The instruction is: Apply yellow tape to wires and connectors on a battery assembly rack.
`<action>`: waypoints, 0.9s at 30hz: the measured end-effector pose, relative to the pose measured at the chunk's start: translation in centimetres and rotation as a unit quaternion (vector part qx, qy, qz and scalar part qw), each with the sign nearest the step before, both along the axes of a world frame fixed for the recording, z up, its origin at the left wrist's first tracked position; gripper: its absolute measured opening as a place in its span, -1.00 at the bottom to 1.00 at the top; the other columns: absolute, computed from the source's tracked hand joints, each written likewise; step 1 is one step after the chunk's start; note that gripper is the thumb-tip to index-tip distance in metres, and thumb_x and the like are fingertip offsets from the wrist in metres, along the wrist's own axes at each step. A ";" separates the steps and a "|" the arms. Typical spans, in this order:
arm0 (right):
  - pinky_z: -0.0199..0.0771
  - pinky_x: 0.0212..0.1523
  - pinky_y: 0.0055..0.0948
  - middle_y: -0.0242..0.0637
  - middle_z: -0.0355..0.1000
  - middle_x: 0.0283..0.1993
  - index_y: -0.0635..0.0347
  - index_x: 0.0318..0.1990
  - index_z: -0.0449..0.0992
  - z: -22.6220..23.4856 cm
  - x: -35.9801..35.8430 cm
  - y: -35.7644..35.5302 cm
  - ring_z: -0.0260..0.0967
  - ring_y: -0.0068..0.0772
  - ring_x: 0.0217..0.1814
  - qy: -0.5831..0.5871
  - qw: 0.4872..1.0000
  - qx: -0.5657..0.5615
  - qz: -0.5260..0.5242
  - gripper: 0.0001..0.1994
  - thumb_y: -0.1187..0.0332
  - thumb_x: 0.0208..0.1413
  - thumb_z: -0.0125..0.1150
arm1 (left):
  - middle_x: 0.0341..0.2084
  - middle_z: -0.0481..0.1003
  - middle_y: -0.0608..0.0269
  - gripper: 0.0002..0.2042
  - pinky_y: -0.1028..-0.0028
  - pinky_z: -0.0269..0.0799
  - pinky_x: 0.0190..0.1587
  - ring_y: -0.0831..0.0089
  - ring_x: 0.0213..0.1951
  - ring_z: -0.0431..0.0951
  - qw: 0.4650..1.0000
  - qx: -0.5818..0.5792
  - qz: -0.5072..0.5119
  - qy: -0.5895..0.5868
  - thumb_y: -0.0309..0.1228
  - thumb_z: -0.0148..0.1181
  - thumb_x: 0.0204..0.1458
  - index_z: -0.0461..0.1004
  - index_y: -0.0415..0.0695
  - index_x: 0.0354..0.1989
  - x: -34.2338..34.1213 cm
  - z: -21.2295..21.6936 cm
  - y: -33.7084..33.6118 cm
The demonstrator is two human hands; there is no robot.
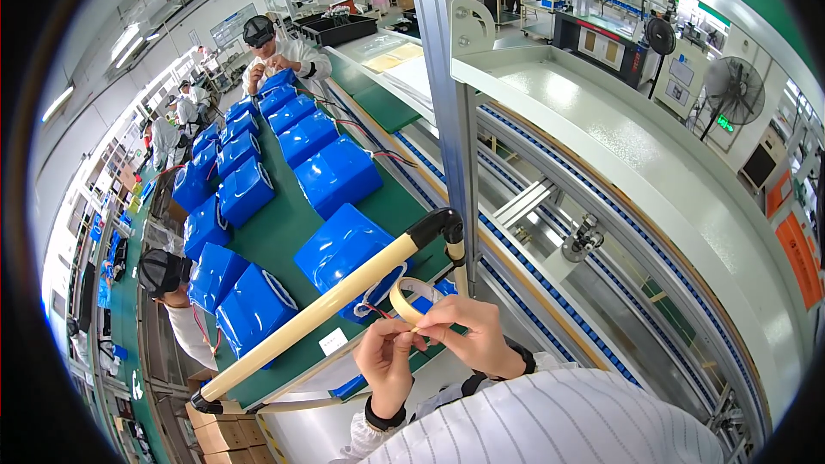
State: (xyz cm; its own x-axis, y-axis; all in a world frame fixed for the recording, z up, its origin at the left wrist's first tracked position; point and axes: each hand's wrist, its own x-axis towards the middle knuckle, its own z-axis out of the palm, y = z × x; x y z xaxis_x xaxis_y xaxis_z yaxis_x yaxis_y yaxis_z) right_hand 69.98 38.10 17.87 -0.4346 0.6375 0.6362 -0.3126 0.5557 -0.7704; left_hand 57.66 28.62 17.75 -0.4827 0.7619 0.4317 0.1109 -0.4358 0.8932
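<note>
Operator: Where is the tape roll, and what are my fingers doing?

Observer: The cream tape roll [400,303] is raised before you, near the cream tubular rail [318,314]. Your right hand [473,335] has its fingers clamped at the roll's lower edge. Your left hand [384,367] has its fingertips together there too, seemingly on the tape; the contact is too small to tell.

Operator: Why so close together?

Observer: Meeting fingertips probably steady the ring and give you finer control.

Operator: And the blue film-wrapped packs [339,177]?

Observer: They stand in rough rows along the green worktop [284,242], probably so people at its sides can reach them.
</note>
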 end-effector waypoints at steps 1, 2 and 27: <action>0.55 -0.35 -0.55 -0.25 0.57 -0.34 0.26 -0.26 0.61 0.0 0.0 0.1 0.58 -0.40 -0.36 0.007 1.000 -0.004 0.001 -0.88 0.60 0.02 0.36 | -0.40 0.51 0.15 -0.97 0.54 0.49 -0.35 0.47 -0.46 0.55 1.000 0.000 0.000 0.000 -0.64 0.13 0.19 0.42 -0.34 -0.25 0.0 0.0 0.1; 0.55 -0.35 -0.55 -0.25 0.57 -0.34 0.26 -0.26 0.61 0.0 0.0 0.2 0.58 -0.40 -0.36 -0.005 1.000 -0.007 0.000 -0.88 0.60 0.02 0.36 | -0.40 0.51 0.14 -0.94 0.54 0.48 -0.35 0.44 -0.45 0.56 0.997 -0.016 0.028 0.065 -0.67 0.16 0.14 0.43 -0.33 -0.25 -0.1 0.1 0.4; 0.41 -0.25 -0.34 -0.27 0.55 -0.12 0.21 0.08 0.44 1.5 0.3 -1.7 0.48 -0.24 -0.28 -0.059 0.988 0.124 -0.067 -0.63 0.56 0.10 0.28 | -0.32 0.54 0.16 -0.87 0.61 0.41 -0.40 0.56 -0.41 0.48 0.987 -0.044 0.085 0.127 -0.69 0.30 0.00 0.51 -0.31 -0.28 -0.2 1.7 -1.0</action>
